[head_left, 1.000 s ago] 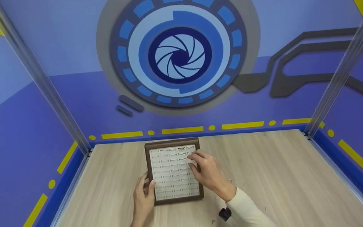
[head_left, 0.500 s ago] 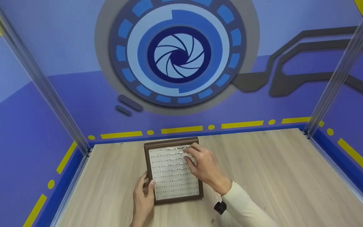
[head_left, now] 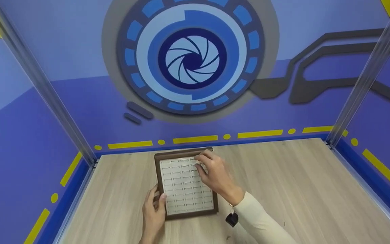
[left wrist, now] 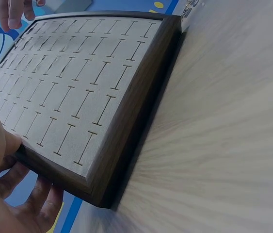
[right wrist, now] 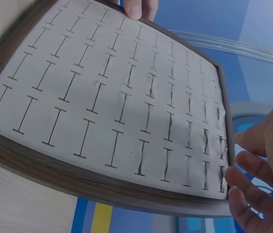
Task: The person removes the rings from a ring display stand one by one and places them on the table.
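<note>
A ring display tray (head_left: 181,208) with a dark brown wooden frame and a white slotted pad (left wrist: 54,92) stands tilted up on the table. My left hand (head_left: 153,211) grips its left edge, thumb at the front and fingers behind. At the upper right of the pad, my right hand (head_left: 218,173) has thumb and index finger close together over a slot. A small shiny ring (right wrist: 225,146) glints by those fingertips in the right wrist view, partly hidden against the pad. Several slots near that end look spread open, while those towards the lower end lie flat.
Small rings (left wrist: 189,7) lie on the wooden table (head_left: 300,189) to the right of the tray. A black device (head_left: 231,219) hangs by the right wrist. Blue printed panels (head_left: 90,112) and metal posts (head_left: 63,115) enclose the table.
My right hand has moved up and left across the pad, from the right-hand slots to the top row. The left hand and the tray stay in place.
</note>
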### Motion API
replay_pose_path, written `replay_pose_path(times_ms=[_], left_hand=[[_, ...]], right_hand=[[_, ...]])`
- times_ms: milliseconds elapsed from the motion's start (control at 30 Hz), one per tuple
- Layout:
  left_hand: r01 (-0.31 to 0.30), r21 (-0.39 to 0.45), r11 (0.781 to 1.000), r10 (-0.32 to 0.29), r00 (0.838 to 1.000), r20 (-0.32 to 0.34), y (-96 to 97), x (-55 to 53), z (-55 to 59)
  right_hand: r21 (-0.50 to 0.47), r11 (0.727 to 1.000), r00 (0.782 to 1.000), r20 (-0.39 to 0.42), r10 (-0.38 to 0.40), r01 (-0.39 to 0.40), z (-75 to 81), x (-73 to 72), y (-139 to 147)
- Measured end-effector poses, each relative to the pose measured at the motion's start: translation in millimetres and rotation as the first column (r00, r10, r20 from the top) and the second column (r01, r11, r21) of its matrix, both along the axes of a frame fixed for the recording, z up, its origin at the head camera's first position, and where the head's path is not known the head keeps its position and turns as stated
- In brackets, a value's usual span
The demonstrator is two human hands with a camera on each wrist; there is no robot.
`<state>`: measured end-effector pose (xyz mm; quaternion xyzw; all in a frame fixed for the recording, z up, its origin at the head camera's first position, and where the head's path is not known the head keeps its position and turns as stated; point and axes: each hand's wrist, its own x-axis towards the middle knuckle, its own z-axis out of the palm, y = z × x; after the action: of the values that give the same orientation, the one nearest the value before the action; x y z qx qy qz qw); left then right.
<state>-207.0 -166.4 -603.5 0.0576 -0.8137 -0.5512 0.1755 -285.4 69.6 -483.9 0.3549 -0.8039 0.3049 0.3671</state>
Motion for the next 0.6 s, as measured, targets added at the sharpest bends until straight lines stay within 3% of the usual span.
replay_pose_path(times_ms=[300,600], left_hand=[[-0.006,-0.020,1.000,0.006,1.000,0.003,0.2,-0.7,0.4],[-0.006,-0.023,1.000,0.007,1.000,0.014,-0.2,-0.4,-0.5]], right_hand=[[-0.024,0.999,0.998,-0.038,-0.040,0.039,-7.2,-8.3,-8.4],[0.082,0.989,0.990,-0.070,-0.119,0.124,-4.7,-7.9,-13.7]])
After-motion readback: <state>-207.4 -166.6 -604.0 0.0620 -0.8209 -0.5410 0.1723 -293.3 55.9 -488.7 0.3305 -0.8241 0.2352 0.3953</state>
